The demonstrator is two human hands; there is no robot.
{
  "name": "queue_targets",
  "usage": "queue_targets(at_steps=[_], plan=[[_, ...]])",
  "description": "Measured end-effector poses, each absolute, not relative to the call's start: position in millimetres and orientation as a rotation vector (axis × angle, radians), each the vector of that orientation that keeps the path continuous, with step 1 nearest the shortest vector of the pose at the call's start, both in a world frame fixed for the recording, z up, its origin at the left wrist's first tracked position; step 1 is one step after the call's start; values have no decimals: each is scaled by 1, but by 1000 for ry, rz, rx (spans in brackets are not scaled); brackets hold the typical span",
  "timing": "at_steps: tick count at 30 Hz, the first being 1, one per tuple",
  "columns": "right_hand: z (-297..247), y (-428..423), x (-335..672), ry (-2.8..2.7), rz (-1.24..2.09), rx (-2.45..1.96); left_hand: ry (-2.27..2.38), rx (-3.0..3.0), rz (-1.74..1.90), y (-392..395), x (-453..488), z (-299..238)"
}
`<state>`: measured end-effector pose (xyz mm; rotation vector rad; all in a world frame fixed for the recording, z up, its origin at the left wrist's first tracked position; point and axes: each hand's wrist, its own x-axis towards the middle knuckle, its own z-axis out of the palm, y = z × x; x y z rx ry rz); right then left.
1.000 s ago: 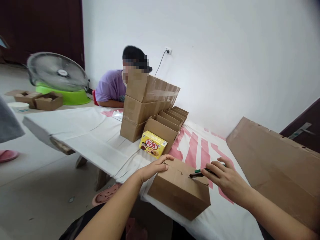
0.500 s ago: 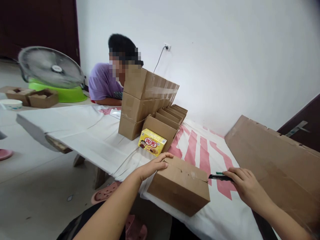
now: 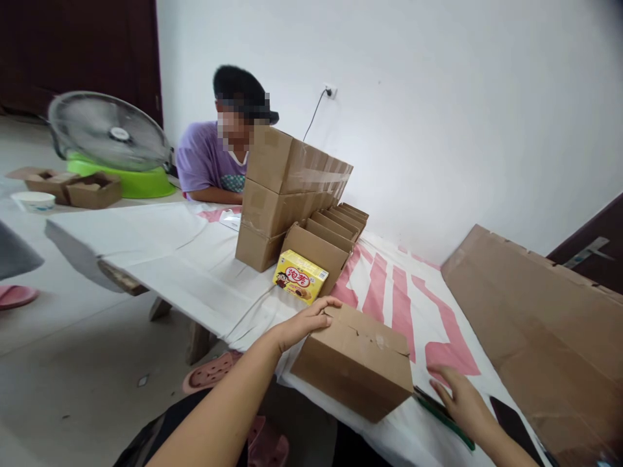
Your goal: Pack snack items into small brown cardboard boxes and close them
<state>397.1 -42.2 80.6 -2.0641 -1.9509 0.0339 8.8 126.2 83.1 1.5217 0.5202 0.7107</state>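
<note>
My left hand rests flat, fingers stretched, on the left end of a closed brown cardboard box at the near edge of the cloth-covered table. My right hand hovers low just right of the box, fingers loosely apart and empty. A green-and-black knife-like tool lies on the cloth right under that hand. A yellow snack box sits just beyond the brown box.
Stacked taped cartons and a row of open cartons stand mid-table. A person in a purple shirt sits behind them. Large flat cardboard leans at right beside a dark phone. A fan stands at left.
My right hand carried the tool from the box top off to the right, lowered it onto the cloth and let go. My left hand stayed on the box.
</note>
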Motion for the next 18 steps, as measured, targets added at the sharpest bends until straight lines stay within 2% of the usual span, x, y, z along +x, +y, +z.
queue_targets(at_steps=[4, 9, 18], plan=[[129, -20, 328, -1942, -93, -1755, 512, 1521, 709, 126, 9, 84], [144, 1, 254, -2091, -90, -1585, 508, 1525, 719, 130, 10, 77], [143, 6, 267, -1964, -305, -1584, 500, 1545, 740, 132, 10, 74]])
